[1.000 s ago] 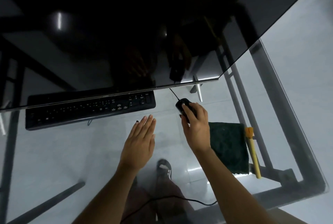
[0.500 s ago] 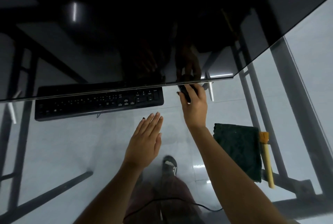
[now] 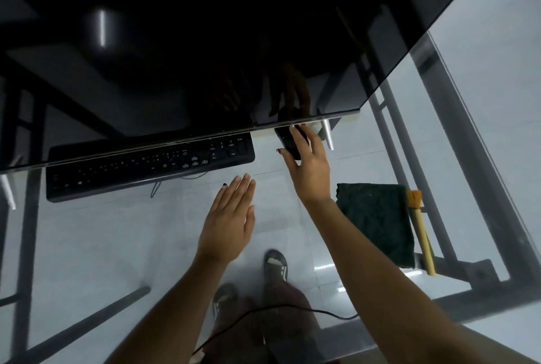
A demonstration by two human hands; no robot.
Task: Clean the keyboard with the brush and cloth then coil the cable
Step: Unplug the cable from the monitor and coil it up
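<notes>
A black keyboard (image 3: 146, 166) lies on the glass table, its far half hidden under the big dark monitor (image 3: 205, 41). My right hand (image 3: 307, 163) rests on a black mouse (image 3: 289, 142) just right of the keyboard, at the monitor's lower edge. My left hand (image 3: 231, 217) lies flat with fingers together on the glass, in front of the keyboard's right end, holding nothing. A dark green cloth (image 3: 377, 220) lies to the right, with a yellow-handled brush (image 3: 420, 229) along its right edge. A thin cable loop (image 3: 158, 186) shows below the keyboard.
The glass table (image 3: 87, 232) sits on a grey metal frame (image 3: 468, 173); its right edge is close to the brush. Through the glass I see my feet and a black cable (image 3: 292, 309) on the floor. A monitor foot (image 3: 328, 135) stands by the mouse.
My right hand has pushed the mouse away from me, from beside the cloth up to the monitor's edge. My left hand stays flat on the glass.
</notes>
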